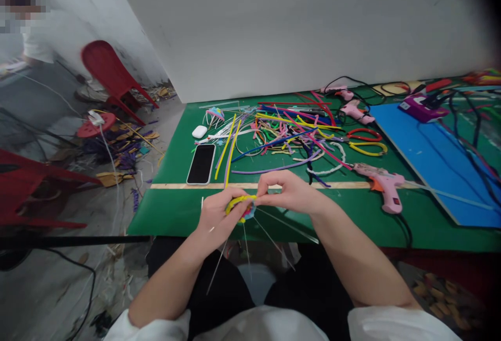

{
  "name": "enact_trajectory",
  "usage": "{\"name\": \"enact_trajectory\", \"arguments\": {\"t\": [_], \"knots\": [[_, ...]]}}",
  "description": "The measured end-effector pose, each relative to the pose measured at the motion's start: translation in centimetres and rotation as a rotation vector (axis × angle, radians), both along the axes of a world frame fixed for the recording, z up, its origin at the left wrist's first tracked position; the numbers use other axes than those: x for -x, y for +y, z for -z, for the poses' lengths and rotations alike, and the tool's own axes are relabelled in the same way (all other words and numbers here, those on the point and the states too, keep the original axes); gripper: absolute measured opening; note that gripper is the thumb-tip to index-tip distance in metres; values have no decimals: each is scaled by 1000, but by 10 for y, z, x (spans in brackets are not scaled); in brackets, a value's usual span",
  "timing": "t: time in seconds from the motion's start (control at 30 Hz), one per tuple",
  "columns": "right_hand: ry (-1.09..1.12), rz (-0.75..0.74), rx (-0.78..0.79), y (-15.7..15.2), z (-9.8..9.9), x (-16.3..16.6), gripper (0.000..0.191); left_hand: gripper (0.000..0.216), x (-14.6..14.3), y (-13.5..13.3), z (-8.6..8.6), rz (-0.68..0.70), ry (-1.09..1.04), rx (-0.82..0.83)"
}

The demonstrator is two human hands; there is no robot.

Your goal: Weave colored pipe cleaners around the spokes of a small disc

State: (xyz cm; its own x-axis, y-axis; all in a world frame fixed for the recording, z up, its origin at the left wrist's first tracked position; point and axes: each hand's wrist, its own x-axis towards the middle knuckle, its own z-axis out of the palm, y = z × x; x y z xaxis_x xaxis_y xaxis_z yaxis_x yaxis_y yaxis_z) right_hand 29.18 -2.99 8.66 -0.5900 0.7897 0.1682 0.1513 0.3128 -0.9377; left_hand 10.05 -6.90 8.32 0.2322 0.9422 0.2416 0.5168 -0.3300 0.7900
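Just over the table's front edge, my left hand (219, 216) is closed round a small round pipe-cleaner piece (249, 211) in yellow, pink and light blue. Several thin pale strands fan out from it towards my lap. A yellow pipe cleaner (235, 201) curves along its upper side. My right hand (287, 190) pinches that yellow pipe cleaner's end between thumb and fingertips. Fingers cover part of the piece. Beyond my hands lies a loose heap of coloured pipe cleaners (282, 132), with yellow and purple lengths nearest my left hand.
A phone (201, 165) and a white earbud case (199, 132) lie at left. Right of the heap are scissors (366, 143), pink glue guns (385, 187), a blue board (430, 163) and a purple power strip (422, 108). Red chairs (104, 70) and another person (39, 33) are at far left.
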Motion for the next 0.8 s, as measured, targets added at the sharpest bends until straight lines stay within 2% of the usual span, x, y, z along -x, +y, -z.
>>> {"name": "enact_trajectory", "arguments": {"t": [0.17, 0.3, 0.4, 0.53, 0.63, 0.73, 0.8], "knots": [[17, -20, -123, 1, -2, -8, 14, 21, 2, 0, -4, 105, -100, 326], [34, 44, -186, -1, -5, -9, 8, 23, 4, 1, -6, 195, -105, 410], [22, 0, -85, -1, -6, -9, 11, 24, 4, 1, -7, 246, -49, 351], [44, -77, 240, 2, -6, -9, 18, 23, 5, 3, -11, 279, 76, 205], [109, -121, 464, 4, -3, -8, 20, 18, 8, 5, -16, 343, 206, 32], [168, -168, 568, 6, 0, -7, 17, 16, 11, 8, -19, 417, 264, -167], [192, -187, 584, 6, 3, -6, 15, 15, 13, 10, -18, 439, 269, -240]]}}
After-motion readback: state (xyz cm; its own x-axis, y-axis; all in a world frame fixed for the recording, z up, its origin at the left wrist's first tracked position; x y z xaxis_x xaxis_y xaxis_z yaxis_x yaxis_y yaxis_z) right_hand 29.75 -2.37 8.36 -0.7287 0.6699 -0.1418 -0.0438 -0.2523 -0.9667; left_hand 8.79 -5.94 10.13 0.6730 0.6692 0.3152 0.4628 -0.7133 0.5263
